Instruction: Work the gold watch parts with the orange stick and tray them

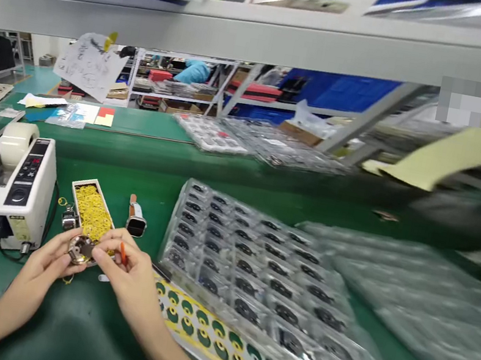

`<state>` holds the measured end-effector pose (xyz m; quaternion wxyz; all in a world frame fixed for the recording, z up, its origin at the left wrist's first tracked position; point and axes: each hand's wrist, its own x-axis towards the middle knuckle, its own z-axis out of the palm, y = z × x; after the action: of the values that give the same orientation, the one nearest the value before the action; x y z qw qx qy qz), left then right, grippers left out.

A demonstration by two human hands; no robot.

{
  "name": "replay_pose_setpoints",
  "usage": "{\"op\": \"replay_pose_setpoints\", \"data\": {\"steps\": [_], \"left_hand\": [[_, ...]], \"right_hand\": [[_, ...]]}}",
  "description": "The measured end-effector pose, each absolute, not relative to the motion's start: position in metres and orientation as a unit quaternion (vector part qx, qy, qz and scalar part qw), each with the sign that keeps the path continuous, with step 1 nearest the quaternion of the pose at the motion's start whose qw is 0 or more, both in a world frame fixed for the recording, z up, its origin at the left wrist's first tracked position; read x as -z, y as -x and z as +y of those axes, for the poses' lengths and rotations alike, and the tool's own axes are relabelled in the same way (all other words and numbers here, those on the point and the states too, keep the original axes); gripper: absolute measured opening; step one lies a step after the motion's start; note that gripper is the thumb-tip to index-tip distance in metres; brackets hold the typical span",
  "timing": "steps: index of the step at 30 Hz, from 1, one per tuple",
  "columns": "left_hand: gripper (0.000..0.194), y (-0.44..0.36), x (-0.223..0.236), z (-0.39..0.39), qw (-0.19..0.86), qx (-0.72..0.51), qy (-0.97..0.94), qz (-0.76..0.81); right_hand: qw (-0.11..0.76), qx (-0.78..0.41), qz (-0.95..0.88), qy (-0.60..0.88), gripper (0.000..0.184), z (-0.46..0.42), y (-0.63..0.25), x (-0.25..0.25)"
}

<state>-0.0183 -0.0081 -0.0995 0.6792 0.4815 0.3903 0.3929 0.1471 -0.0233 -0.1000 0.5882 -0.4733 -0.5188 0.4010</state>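
My left hand point(42, 260) pinches a round, shiny metal watch case point(75, 253) by its edge. The fingertips of my right hand point(133, 276) meet over the right side of the case, where a small dark piece shows. An orange stick-like tool point(123, 254) pokes out between the right fingers; its other end is hidden. Just beyond both hands lies a narrow white box point(76, 184) full of thin yellow rings point(93, 210). A wristwatch point(136, 225) with a brown strap rests right of the box, and a small metal device point(70, 218) sits on its left.
A white tape dispenser point(28, 192) stands at the left. On the right, a clear tray point(230, 237) of dark round parts overlaps a yellow-edged sticker sheet point(196, 324). More clear trays point(393, 288) lie farther right. A grey shelf beam point(266, 35) crosses above the green bench.
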Motion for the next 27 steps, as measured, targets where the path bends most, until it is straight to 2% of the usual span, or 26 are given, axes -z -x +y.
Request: {"op": "replay_pose_setpoints", "data": {"steps": [10,20,27], "left_hand": [[0.054,0.013,0.1,-0.013,0.666,-0.41,-0.449,0.431],[0.059,0.015,0.101,-0.007,0.686,-0.381,-0.48,0.391],[0.051,0.014,0.099,-0.012,0.708,-0.388,-0.48,0.344]], "right_hand": [[0.592,-0.432,-0.487,0.476,0.016,-0.025,-0.149,0.097],[0.629,-0.365,-0.484,0.487,0.022,-0.021,-0.154,0.103],[0.57,-0.357,-0.526,0.52,0.03,-0.028,-0.148,0.107]]}}
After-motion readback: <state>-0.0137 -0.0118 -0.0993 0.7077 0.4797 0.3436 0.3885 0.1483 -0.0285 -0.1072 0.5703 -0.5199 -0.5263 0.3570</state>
